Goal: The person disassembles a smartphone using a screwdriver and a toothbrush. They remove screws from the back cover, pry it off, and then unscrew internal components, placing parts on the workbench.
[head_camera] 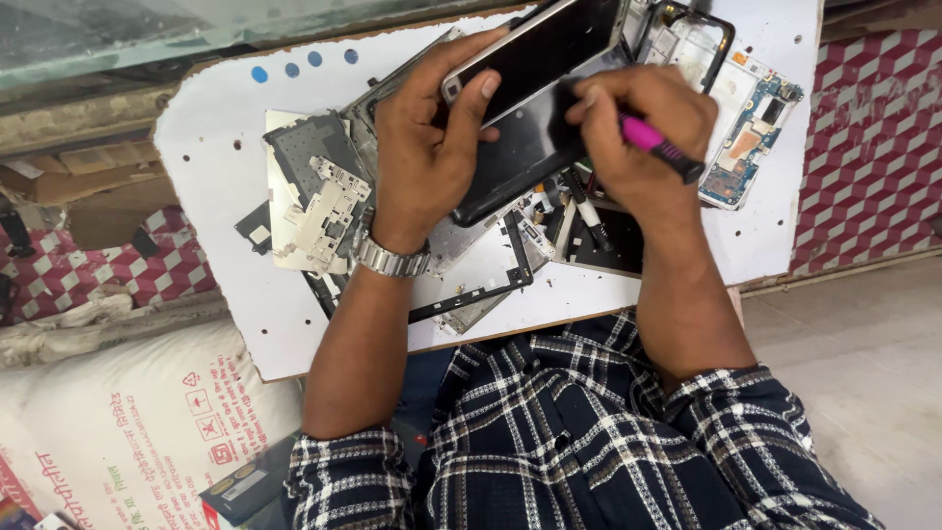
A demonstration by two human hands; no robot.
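The phone's (535, 49) top end runs out of view past the upper edge, and the tool's (659, 147) working tip is buried under the right hand (643, 123), so where it bites cannot be made out. The left hand (427, 147) clamps the phone, thumb on the near long side, fingers curled over the far side, tilting it above a dark screen panel (525, 157). The right hand is fisted tight on the pink-handled tool, just beside the phone's lower end. All this sits near the board's (226, 177) far edge. Loose frames (319, 201) crowd the middle, and a circuit board (751, 137) lies by the right edge. Bare white room shows along the left and near edges.
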